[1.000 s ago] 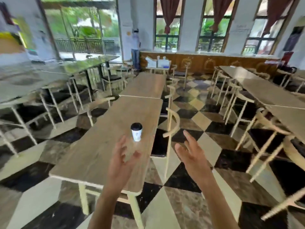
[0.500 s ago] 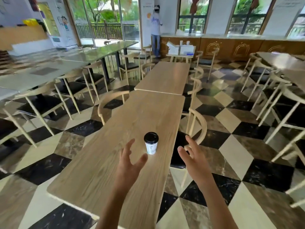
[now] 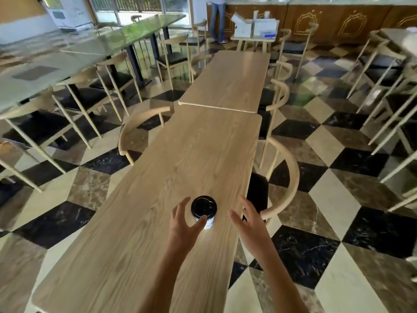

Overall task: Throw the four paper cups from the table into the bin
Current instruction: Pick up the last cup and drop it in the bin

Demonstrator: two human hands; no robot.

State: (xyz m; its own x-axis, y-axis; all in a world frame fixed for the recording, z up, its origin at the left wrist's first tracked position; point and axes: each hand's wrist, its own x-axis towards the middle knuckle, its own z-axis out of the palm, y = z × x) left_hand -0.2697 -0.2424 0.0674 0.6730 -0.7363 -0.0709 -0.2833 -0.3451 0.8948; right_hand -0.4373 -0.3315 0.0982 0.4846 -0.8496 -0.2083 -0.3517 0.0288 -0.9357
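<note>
One white paper cup with a black lid [image 3: 204, 208] stands upright on the long wooden table [image 3: 171, 168], near its right edge. My left hand [image 3: 184, 224] is right beside the cup on its left, fingers spread and curved around it, the thumb tip in front of the cup's wall. Whether it touches the cup is unclear. My right hand [image 3: 249, 222] hovers open to the right of the cup, a short gap away, over the table's right edge. No bin is in view.
A curved-back wooden chair [image 3: 286, 177] stands just right of the table beside the cup, another chair [image 3: 140, 123] on the left. A second wooden table [image 3: 228, 80] adjoins the far end. Glass-topped tables with chairs fill the left; a person [image 3: 217, 19] stands far back.
The view has tilted down and moved closer to the table. Both hands have reached forward, and my left hand now curls around the cup's left side.
</note>
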